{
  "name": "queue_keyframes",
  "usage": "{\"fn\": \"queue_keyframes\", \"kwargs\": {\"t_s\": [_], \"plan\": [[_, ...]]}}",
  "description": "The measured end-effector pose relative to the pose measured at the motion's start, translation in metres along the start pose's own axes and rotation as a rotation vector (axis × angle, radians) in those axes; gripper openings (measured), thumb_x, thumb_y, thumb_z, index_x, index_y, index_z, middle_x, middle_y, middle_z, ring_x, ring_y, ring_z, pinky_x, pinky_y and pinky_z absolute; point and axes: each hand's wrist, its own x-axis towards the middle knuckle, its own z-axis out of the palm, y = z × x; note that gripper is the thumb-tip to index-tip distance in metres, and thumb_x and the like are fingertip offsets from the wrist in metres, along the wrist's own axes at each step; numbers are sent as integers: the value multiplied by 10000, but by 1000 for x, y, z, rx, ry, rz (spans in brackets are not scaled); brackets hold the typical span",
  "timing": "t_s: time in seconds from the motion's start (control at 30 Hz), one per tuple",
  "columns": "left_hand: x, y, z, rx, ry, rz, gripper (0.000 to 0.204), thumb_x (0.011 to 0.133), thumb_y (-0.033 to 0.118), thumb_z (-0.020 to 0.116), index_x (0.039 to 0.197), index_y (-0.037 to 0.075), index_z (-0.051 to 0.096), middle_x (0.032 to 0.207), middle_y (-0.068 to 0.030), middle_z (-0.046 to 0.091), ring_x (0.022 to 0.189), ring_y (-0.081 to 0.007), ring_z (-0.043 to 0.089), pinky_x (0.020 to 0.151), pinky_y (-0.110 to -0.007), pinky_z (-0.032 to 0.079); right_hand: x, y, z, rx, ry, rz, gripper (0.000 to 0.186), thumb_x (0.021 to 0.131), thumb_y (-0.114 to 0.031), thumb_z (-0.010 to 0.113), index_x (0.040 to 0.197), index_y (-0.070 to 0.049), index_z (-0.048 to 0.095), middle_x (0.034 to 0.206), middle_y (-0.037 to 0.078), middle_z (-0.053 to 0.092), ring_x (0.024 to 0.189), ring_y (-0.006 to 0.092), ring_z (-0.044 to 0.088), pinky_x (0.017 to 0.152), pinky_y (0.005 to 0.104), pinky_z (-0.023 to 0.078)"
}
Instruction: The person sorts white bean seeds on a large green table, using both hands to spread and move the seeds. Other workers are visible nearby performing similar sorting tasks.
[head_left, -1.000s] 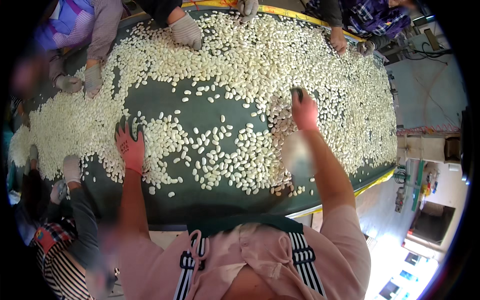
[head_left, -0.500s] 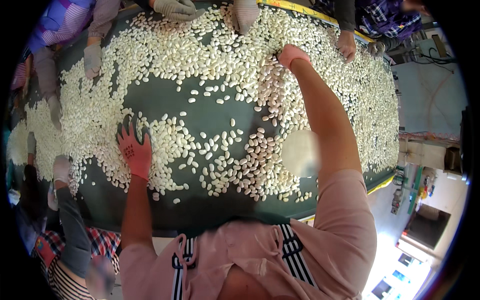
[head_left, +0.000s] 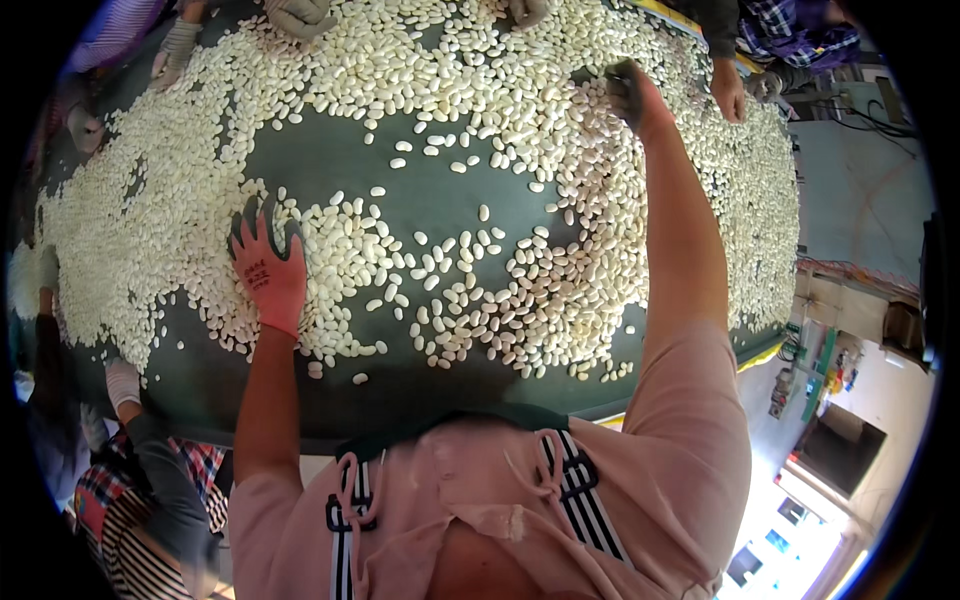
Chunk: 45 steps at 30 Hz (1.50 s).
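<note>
White beans (head_left: 560, 300) lie in heaps and scatters over a dark green work surface (head_left: 350, 160). My left hand (head_left: 268, 272), in a pink glove with dark fingers, rests flat among the beans on the left, fingers spread and nothing gripped. Stretched out to the far right, my right hand (head_left: 640, 98) wears a matching glove. Its dark fingers are slightly bent and touch the beans there; no bean shows in its grasp. Some beans close to the right forearm look pinkish.
Across the surface are other people's gloved hands (head_left: 300, 18) and a bare hand (head_left: 728, 92). More gloved hands work along the left, one (head_left: 122, 383) at the near edge. Yellow edging (head_left: 760, 357) runs along the right side.
My right hand has swung outward to the right, and its dark fingers now show. The left hand stays flat on the beans. More beans lie near the right forearm. Co-workers' hands have shifted.
</note>
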Motion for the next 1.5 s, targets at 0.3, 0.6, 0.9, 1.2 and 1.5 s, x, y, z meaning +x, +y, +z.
{"fn": "queue_keyframes", "kwargs": {"t_s": [0.3, 0.6, 0.9, 1.2, 1.5], "plan": [[-5, 11, 0, -390, 105, 8, 507, 830, 196, 708, 1287, 37, 557, 1383, -237, 467, 1289, -404, 433, 1081, -456, 373, -139, 67, -18, -777, 507, -252, 346, 986, -380, 538, 904, -67, 659, 723, 38, 609, 565, 149, 542, 525, 266, 420], [-75, 61, -44, -876, -251, 286, 427, 817, 95, 685, 1230, 27, 600, 1254, -214, 555, 1197, -381, 529, 1003, -400, 436, -133, 88, 34, -1225, 438, 163, 377, 963, -302, 514, 1138, 9, 634, 1042, 168, 684, 867, 283, 658, 803, 386, 526], [-96, -89, -41, -232, 172, -79, 504, 834, 163, 667, 1277, -30, 525, 1349, -222, 494, 1264, -405, 441, 1076, -489, 347, -223, 191, 98, 397, -162, -56, 128, 967, -167, 527, 969, -50, 578, 763, -3, 531, 619, 95, 489, 526, 236, 398], [-82, -40, -59, -880, -200, 22, 458, 846, 152, 667, 1277, 36, 568, 1246, -200, 592, 1133, -362, 571, 999, -410, 442, -291, 228, 319, -738, -501, 11, 288, 1000, -207, 508, 1156, -15, 655, 1014, 84, 703, 892, 177, 620, 808, 345, 511], [5, -113, -53, -633, 6, -66, 640, 831, 349, 666, 1383, 83, 484, 1334, -205, 516, 1217, -396, 504, 1039, -434, 409, -212, 228, 265, -1327, 839, -292, 318, 995, -300, 416, 1253, -186, 563, 992, 157, 714, 841, 369, 688, 731, 474, 521]]}}
